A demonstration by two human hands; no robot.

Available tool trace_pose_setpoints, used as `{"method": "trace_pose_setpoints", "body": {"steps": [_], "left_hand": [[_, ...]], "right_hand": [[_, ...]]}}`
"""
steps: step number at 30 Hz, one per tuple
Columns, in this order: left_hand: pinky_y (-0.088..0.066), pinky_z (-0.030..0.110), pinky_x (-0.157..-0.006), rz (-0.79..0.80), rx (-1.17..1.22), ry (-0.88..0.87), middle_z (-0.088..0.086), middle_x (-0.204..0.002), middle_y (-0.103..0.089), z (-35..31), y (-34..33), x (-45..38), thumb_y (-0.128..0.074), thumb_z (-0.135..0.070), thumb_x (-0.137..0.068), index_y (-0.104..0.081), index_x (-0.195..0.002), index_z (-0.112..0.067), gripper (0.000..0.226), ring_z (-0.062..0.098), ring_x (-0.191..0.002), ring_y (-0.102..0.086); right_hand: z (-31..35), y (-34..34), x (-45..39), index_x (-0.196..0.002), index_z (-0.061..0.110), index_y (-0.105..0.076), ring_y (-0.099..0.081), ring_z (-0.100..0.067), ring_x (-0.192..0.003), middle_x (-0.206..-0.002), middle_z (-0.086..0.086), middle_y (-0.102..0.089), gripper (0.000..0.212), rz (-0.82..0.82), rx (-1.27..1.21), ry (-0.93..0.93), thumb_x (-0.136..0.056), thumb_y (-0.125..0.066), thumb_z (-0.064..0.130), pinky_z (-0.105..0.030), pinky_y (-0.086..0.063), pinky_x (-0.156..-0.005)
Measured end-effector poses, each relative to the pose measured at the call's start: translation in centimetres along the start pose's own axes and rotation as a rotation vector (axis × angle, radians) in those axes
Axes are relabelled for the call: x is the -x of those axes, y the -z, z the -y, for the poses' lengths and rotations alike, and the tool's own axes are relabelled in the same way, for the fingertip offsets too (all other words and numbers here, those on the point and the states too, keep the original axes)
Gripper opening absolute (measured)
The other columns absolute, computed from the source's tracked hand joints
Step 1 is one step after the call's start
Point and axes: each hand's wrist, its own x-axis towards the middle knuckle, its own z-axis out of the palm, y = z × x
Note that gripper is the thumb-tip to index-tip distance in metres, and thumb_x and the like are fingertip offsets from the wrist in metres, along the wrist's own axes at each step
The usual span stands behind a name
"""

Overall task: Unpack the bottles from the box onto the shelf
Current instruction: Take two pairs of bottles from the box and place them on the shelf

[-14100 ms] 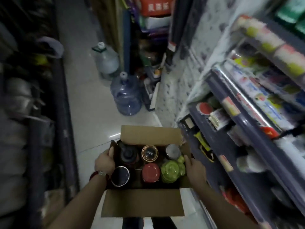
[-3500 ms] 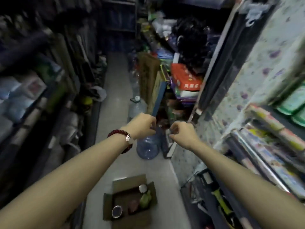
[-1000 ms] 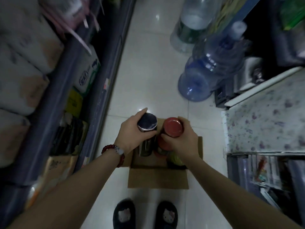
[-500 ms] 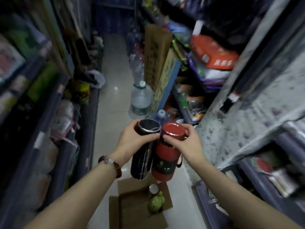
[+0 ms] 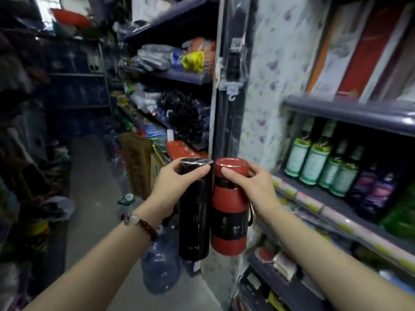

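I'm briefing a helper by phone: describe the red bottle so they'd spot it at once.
Start at the flowery wall panel left of the right-hand shelf. In front of it two raised hands each grip one bottle by its top. The right hand holds the red bottle, which, unlike the all-black bottle touching it, has a black label band and a side strap.

The aisle is dim, its left side sunk in near-black shadow. Daylight enters from a window [image 5: 48,10] at the top left, blown out to white. The two hands [image 5: 174,189] and forearms catch soft frontal light and look pale. A thin glint runs along the rim of the black bottle [image 5: 195,207]. The shelves [image 5: 350,111] on the right bow and smear toward the edge (wide-angle lens), and everything is slightly soft with compression blur.
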Motion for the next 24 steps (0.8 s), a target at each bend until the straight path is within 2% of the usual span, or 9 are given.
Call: {"method": "trace_pose_setpoints", "body": {"steps": [2,6,9,12,15,17,19,22,24], "left_hand": [[-0.057,0.028,-0.08,0.036,0.046,-0.015,0.003,-0.095,-0.076,-2.6,-2.9,-0.3,-0.079,-0.019,-0.072,-0.073,-0.099,-0.012,0.028,0.015,-0.087,-0.071],[-0.057,0.026,-0.072,0.144,0.104,-0.066,0.004,-0.091,-0.076,-6.9,-8.3,-0.8,-0.078,-0.019,-0.073,-0.073,-0.096,-0.012,0.024,0.015,-0.082,-0.07],[-0.055,0.029,-0.076,0.238,0.15,-0.102,0.004,-0.091,-0.075,-10.0,-12.1,-0.9,-0.078,-0.019,-0.072,-0.073,-0.094,-0.012,0.024,0.016,-0.082,-0.069],[-0.054,0.031,-0.074,0.35,0.177,-0.123,0.003,-0.09,-0.075,-12.8,-15.6,-1.4,-0.085,-0.027,-0.061,-0.073,-0.093,-0.015,0.036,0.018,-0.081,-0.069],[-0.055,0.028,-0.063,0.474,0.161,-0.156,-0.003,-0.088,-0.075,-15.6,-19.0,-1.5,-0.082,-0.032,-0.068,-0.072,-0.097,-0.02,0.033,0.012,-0.077,-0.071],[-0.055,0.022,-0.055,0.532,0.182,-0.213,-0.008,-0.079,-0.075,-17.4,-21.3,-1.5,-0.076,-0.027,-0.074,-0.071,-0.092,-0.022,0.019,0.006,-0.07,-0.071],[-0.055,0.021,-0.054,0.6,0.204,-0.264,-0.009,-0.075,-0.074,-19.0,-23.7,-1.2,-0.075,-0.026,-0.073,-0.072,-0.085,-0.024,0.013,0.004,-0.068,-0.07],[-0.055,0.023,-0.054,0.744,0.236,-0.308,-0.006,-0.077,-0.075,-21.3,-27.0,-0.5,-0.078,-0.034,-0.06,-0.072,-0.083,-0.024,0.026,0.006,-0.07,-0.071],[-0.055,0.026,-0.057,0.808,0.269,-0.325,-0.004,-0.08,-0.075,-22.8,-29.1,-0.1,-0.079,-0.04,-0.049,-0.073,-0.083,-0.025,0.038,0.009,-0.073,-0.072]], "right_hand": [[3.2,2.5,-0.2,-0.096,0.011,-0.069,-0.071,-0.013,-0.085,-0.096,-0.005,-0.075,0.03,-0.034,0.002,0.037,-0.069,-0.082,0.01,-0.025,-0.054,-0.076],[8.7,7.5,0.0,-0.098,0.008,-0.071,-0.072,-0.013,-0.084,-0.093,-0.004,-0.077,0.034,-0.09,0.032,0.139,-0.067,-0.084,0.014,-0.025,-0.056,-0.075],[12.4,11.1,0.6,-0.098,0.009,-0.072,-0.073,-0.019,-0.091,-0.094,-0.005,-0.077,0.04,-0.154,0.06,0.195,-0.063,-0.086,0.021,-0.034,-0.057,-0.085],[15.9,14.3,1.5,-0.097,0.01,-0.073,-0.073,-0.022,-0.092,-0.094,-0.005,-0.077,0.048,-0.237,0.082,0.221,-0.057,-0.087,0.032,-0.043,-0.056,-0.089],[19.3,17.1,2.7,-0.096,0.007,-0.073,-0.073,-0.024,-0.089,-0.092,-0.008,-0.077,0.04,-0.339,0.077,0.262,-0.062,-0.086,0.025,-0.043,-0.058,-0.086],[21.5,18.7,3.9,-0.096,0.007,-0.073,-0.074,-0.023,-0.087,-0.091,-0.009,-0.077,0.035,-0.389,0.09,0.273,-0.067,-0.085,0.023,-0.039,-0.06,-0.079],[23.3,20.4,5.1,-0.096,0.008,-0.073,-0.074,-0.02,-0.082,-0.09,-0.008,-0.077,0.035,-0.44,0.111,0.292,-0.067,-0.084,0.024,-0.037,-0.061,-0.074],[25.7,23.0,6.8,-0.096,0.007,-0.074,-0.073,-0.022,-0.084,-0.091,-0.01,-0.077,0.038,-0.555,0.12,0.332,-0.065,-0.085,0.025,-0.042,-0.06,-0.079],[27.3,24.4,7.8,-0.098,0.006,-0.073,-0.073,-0.021,-0.084,-0.092,-0.01,-0.077,0.039,-0.639,0.152,0.363,-0.066,-0.084,0.025,-0.039,-0.06,-0.077]]}}
